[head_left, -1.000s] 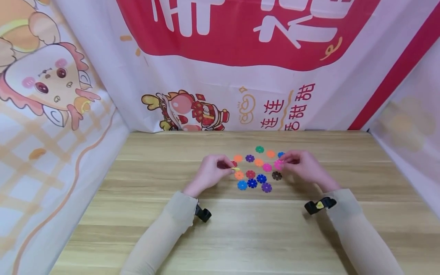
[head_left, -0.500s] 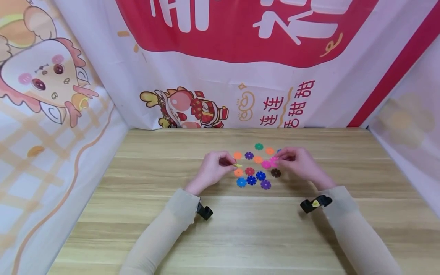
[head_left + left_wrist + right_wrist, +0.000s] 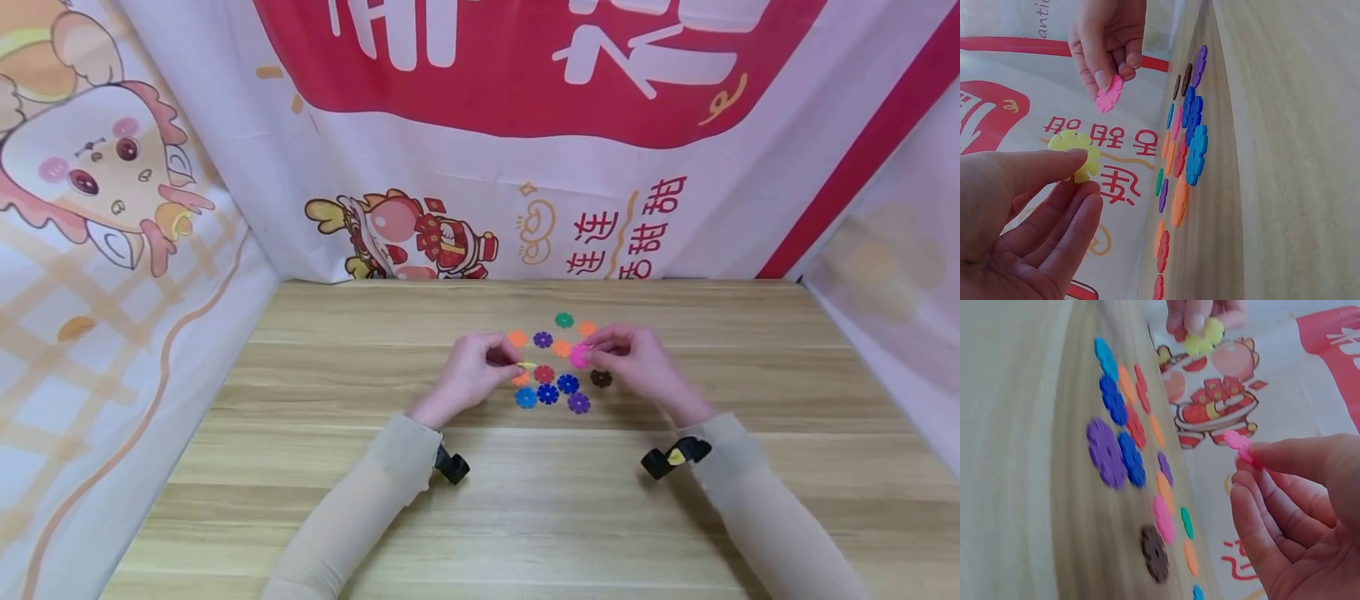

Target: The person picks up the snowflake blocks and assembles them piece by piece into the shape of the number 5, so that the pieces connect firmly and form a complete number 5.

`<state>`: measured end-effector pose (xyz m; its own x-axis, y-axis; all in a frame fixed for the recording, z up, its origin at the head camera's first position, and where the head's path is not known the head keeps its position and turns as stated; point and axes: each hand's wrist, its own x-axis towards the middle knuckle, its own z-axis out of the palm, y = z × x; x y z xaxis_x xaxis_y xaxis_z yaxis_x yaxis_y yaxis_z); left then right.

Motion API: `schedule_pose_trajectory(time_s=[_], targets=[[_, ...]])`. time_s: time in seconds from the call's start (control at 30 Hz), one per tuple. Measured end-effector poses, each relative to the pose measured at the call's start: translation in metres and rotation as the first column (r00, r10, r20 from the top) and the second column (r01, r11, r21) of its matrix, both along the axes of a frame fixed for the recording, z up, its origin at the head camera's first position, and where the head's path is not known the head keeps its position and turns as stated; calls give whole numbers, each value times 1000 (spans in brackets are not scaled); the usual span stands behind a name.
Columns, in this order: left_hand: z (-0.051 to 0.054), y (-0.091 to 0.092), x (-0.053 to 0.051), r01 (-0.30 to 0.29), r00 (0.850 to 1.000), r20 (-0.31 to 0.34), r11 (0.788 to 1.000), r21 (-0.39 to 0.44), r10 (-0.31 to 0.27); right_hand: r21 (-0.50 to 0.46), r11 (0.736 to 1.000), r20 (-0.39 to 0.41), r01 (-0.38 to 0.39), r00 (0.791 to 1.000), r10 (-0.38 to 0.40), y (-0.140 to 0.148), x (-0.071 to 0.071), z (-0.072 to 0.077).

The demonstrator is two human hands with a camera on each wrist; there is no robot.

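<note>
My left hand [image 3: 476,367] pinches a yellow snowflake disc [image 3: 1071,140], a flat notched plastic piece, between thumb and forefinger. My right hand [image 3: 637,371] holds a pink snowflake disc [image 3: 1238,444] by its edge with thumb and fingertips. Both pieces are above the table and apart from each other. Below lie several more discs, among them a green disc [image 3: 564,320], a light blue disc [image 3: 527,397], a purple disc [image 3: 1107,453], a brown disc [image 3: 1154,553] and a second pink disc [image 3: 1163,519]. In the head view my hands hide some of them.
The wood-grain table [image 3: 495,517] carries the loose discs towards its far side. Behind it hangs a printed red and white cloth [image 3: 480,167]; another patterned cloth [image 3: 112,333] closes the left side. A black camera mount [image 3: 452,465] sits at my left wrist.
My right hand has moved left with the pink disc, over the middle of the spread. My left hand has shifted slightly right, still pinching the yellow disc. The two hands are closer together.
</note>
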<state>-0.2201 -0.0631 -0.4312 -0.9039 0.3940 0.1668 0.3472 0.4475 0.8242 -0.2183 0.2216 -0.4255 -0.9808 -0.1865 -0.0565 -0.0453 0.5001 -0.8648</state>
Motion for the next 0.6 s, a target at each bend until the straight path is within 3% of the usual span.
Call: schedule_pose_trajectory(time_s=[0.2, 0.6], targets=[[-1, 4, 1, -3, 1000, 0, 1000, 10, 3, -56, 998, -16, -40, 999, 39, -12, 5, 1], [0, 9, 4, 1, 1000, -12, 1000, 27, -1, -87, 995, 38, -43, 998, 46, -28, 11, 3]])
